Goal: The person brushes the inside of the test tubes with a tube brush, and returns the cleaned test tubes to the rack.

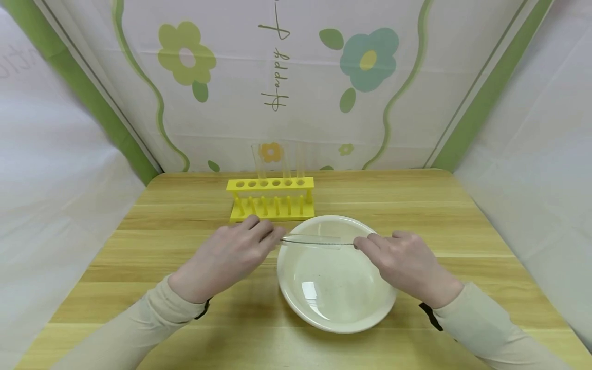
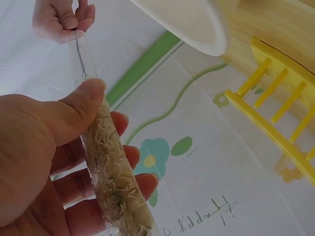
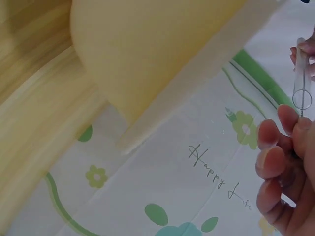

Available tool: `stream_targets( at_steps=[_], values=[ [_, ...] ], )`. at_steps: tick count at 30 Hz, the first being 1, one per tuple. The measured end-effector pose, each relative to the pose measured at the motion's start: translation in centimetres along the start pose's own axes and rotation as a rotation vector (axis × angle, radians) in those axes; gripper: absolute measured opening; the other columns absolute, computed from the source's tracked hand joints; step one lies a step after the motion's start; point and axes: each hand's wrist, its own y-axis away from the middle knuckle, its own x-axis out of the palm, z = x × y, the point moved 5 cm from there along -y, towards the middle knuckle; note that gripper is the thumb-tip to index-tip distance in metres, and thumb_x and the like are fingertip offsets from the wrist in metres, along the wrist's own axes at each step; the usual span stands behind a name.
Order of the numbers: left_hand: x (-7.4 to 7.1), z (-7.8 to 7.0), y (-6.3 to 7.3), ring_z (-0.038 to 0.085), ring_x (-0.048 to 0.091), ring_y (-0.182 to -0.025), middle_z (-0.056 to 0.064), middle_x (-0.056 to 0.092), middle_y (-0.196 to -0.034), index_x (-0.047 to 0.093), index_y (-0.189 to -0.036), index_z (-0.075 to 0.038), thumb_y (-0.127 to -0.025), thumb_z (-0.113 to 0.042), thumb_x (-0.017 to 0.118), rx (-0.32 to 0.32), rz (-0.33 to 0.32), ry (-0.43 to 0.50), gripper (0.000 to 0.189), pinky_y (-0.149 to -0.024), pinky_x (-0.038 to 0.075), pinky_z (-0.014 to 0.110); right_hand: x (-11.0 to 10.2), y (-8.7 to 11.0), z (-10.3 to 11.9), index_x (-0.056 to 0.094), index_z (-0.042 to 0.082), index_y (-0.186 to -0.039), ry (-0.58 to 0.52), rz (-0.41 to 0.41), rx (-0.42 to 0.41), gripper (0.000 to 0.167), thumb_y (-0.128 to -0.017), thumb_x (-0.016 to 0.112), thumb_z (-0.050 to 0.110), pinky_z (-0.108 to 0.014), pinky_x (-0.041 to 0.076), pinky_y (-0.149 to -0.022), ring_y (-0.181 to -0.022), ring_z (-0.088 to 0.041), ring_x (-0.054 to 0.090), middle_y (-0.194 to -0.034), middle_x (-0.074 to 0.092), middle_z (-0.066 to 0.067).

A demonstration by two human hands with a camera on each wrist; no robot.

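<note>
Over the white bowl point(image 1: 336, 328), my left hand point(image 1: 231, 257) grips a clear glass test tube point(image 1: 319, 238) lying almost level, its mouth toward the right. Inside the tube, the pale bristles of a test tube brush point(image 2: 117, 172) fill the part along my left fingers, with the thumb pressed on the glass. The brush's twisted wire handle point(image 1: 348, 244) comes out of the mouth. My right hand point(image 1: 407, 259) pinches that wire between thumb and fingertips, a short way from the tube's mouth. In the right wrist view, the round tube mouth point(image 3: 302, 98) faces the right fingers.
Behind the bowl stands a yellow test tube rack point(image 1: 270, 185) with three clear test tubes point(image 1: 287, 163) upright in its holes and a row of pegs along its base. Wooden table point(image 1: 152, 246) lies beneath everything. A white flowered curtain point(image 1: 305, 118) rises at the table's back edge.
</note>
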Motion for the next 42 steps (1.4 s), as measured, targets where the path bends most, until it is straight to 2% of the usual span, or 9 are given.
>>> stream_targets(
  at_steps=[4,6,12,18,23,27,32,42],
  values=[
    [-0.1,0.1,0.2,0.018,0.055,-0.066,0.005,0.058,-0.084,0.066,-0.110,-0.003,-0.087,0.002,0.072,0.000,-0.004,0.003,0.024,-0.037,0.037,0.021,-0.2,0.0,-0.3,0.063,0.009,-0.092,-0.074,-0.005,0.039,0.045,-0.084,0.023,-0.011,-0.016,0.015,-0.040,-0.044,-0.003,0.014,-0.068,0.061,0.003],
    [-0.1,0.2,0.3,0.018,0.055,-0.067,0.006,0.059,-0.084,0.066,-0.110,-0.002,-0.086,0.002,0.072,0.000,-0.002,0.004,0.025,-0.037,0.038,0.022,-0.3,0.1,-0.4,0.063,0.010,-0.093,-0.093,0.002,0.058,0.046,-0.081,0.025,-0.012,-0.015,0.015,-0.040,-0.045,-0.003,0.013,-0.069,0.063,0.004],
    [-0.1,0.4,0.5,0.020,0.057,-0.070,0.007,0.060,-0.086,0.066,-0.112,-0.002,-0.086,0.004,0.072,0.001,0.009,0.009,0.027,-0.037,0.040,0.023,-0.3,0.3,-0.9,0.063,0.013,-0.092,-0.123,0.024,0.105,0.044,-0.080,0.028,-0.011,-0.016,0.016,-0.038,-0.043,-0.002,0.017,-0.071,0.064,0.008],
    [-0.3,0.6,0.6,0.022,0.057,-0.072,0.009,0.061,-0.089,0.067,-0.114,-0.002,-0.085,0.005,0.072,0.004,0.018,-0.003,0.030,-0.038,0.042,0.024,-0.3,0.8,-1.4,0.063,0.015,-0.090,-0.135,0.012,0.125,0.041,-0.081,0.032,-0.011,-0.016,0.018,-0.038,-0.042,-0.003,0.020,-0.071,0.064,0.010],
    [-0.3,0.9,0.8,0.022,0.056,-0.072,0.009,0.061,-0.090,0.066,-0.114,-0.002,-0.086,0.004,0.071,0.003,0.020,-0.007,0.029,-0.037,0.040,0.024,-0.1,1.6,-1.9,0.064,0.019,-0.087,-0.174,0.011,0.154,0.041,-0.074,0.040,-0.012,-0.014,0.019,-0.038,-0.043,0.001,0.024,-0.061,0.052,0.014],
    [-0.3,1.0,0.9,0.021,0.055,-0.072,0.009,0.060,-0.090,0.066,-0.115,-0.002,-0.087,0.004,0.071,0.010,0.020,-0.013,0.030,-0.037,0.040,0.024,0.1,2.1,-2.2,0.065,0.021,-0.087,-0.231,0.043,0.177,0.045,-0.068,0.044,-0.014,-0.012,0.021,-0.038,-0.047,0.005,0.028,-0.060,0.046,0.017],
    [-0.5,1.2,0.9,0.021,0.055,-0.072,0.009,0.060,-0.091,0.066,-0.116,-0.002,-0.088,0.002,0.068,0.018,0.003,-0.013,0.028,-0.037,0.042,0.025,-0.1,2.4,-2.6,0.063,0.022,-0.088,-0.303,0.088,0.197,0.046,-0.065,0.049,-0.015,-0.012,0.022,-0.041,-0.050,0.007,0.029,-0.062,0.043,0.020],
    [-0.5,1.4,1.0,0.023,0.056,-0.074,0.009,0.059,-0.091,0.065,-0.117,-0.002,-0.086,0.003,0.072,0.023,0.011,0.001,0.033,-0.039,0.043,0.025,-0.5,3.2,-3.2,0.064,0.022,-0.088,-0.349,0.124,0.216,0.048,-0.065,0.049,-0.018,-0.010,0.023,-0.042,-0.051,0.009,0.031,-0.062,0.044,0.021]
  ],
)
